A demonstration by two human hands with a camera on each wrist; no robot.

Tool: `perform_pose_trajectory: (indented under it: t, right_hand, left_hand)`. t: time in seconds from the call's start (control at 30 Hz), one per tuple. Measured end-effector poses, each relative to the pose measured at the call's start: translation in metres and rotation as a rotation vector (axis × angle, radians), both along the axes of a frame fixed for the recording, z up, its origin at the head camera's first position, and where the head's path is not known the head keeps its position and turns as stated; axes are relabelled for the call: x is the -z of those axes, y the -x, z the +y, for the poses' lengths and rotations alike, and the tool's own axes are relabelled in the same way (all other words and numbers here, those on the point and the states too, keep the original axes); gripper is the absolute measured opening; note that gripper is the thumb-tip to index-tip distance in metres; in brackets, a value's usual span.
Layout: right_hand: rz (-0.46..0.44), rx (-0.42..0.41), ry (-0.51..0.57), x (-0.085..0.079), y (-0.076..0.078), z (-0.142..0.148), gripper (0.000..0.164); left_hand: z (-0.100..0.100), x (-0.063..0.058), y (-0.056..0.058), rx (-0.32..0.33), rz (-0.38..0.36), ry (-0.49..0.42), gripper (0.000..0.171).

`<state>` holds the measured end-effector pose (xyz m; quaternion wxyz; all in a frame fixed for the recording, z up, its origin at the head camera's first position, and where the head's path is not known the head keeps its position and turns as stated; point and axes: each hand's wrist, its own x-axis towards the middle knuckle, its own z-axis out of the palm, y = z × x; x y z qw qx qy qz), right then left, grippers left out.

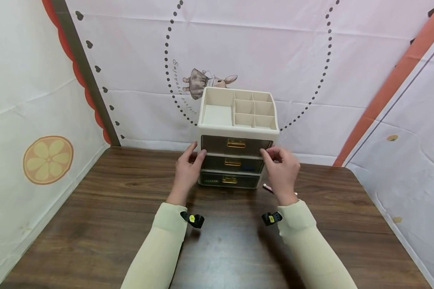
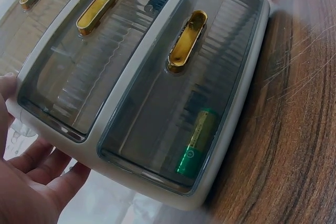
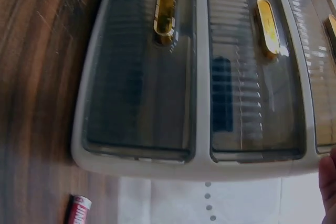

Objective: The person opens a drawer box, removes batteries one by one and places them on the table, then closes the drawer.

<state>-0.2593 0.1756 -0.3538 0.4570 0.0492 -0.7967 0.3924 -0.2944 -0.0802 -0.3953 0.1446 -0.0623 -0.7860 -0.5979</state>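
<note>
A cream desktop drawer organizer (image 1: 238, 130) stands upright at the back of the table, with three smoky see-through drawers and gold handles. My left hand (image 1: 187, 170) grips its left side, thumb on the front edge and fingers along the side wall. On the opposite side my right hand (image 1: 283, 170) holds the right edge, thumb at the front near the top drawer. All three drawers are closed. Through the bottom drawer's front in the left wrist view shows a green battery (image 2: 197, 142). A dark blue object (image 3: 222, 95) lies inside the middle drawer; its kind is unclear.
On the table (image 1: 130, 192) beside the organizer's right side lies a red-and-white pen-like stick (image 1: 267, 187), partly hidden by my right hand. The organizer's top has several open compartments (image 1: 254, 107). A printed cloth (image 1: 293, 52) hangs behind and along both sides.
</note>
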Motion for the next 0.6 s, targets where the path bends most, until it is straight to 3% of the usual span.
perform_pose_trajectory:
  t: [0.33, 0.6]
  right_hand:
    - [0.062, -0.138, -0.186, 0.018, -0.005, -0.022, 0.01]
    - [0.026, -0.203, -0.394, 0.027, -0.003, -0.04, 0.016]
  left_hand:
    - [0.0, -0.002, 0.0, 0.003, -0.016, -0.002, 0.061]
    - [0.0, 0.0, 0.001, 0.003, -0.013, 0.0, 0.062]
